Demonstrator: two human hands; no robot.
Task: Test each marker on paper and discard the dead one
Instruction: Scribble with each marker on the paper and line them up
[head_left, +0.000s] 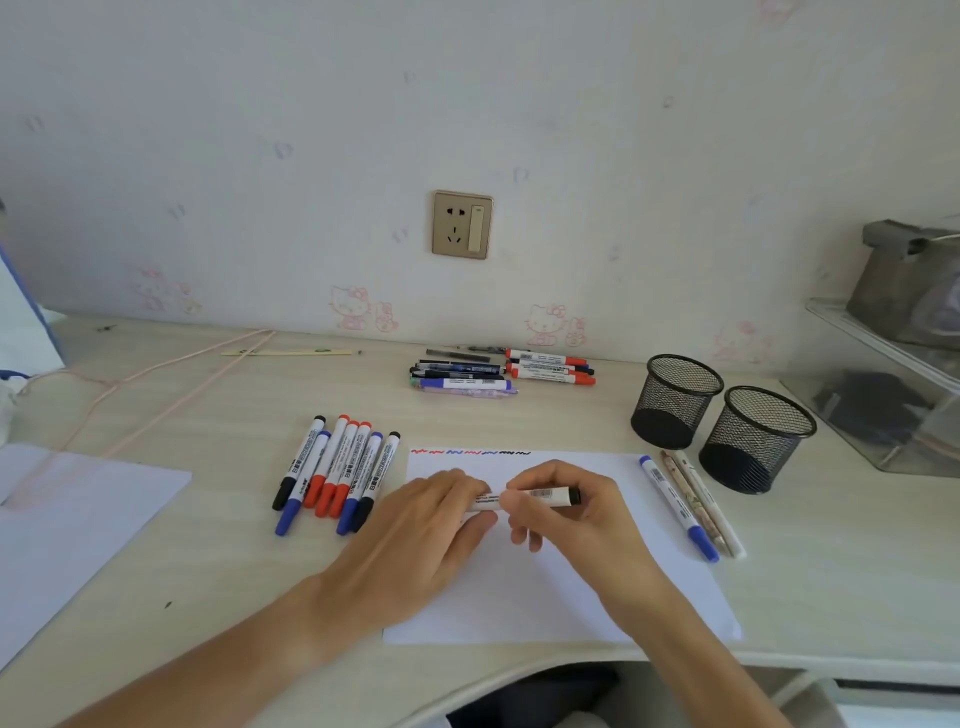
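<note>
both hands curled: left hand, right hand.

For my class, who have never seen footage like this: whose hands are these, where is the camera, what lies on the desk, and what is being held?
One camera, worn on a person's head, looks down at their own bare hands. The left hand and right hand together hold a black-ended marker level above a white paper, whose top edge carries test scribbles. Left of the paper lies a row of markers; on its right edge a blue marker. Further back are more pens and two mesh cups.
</note>
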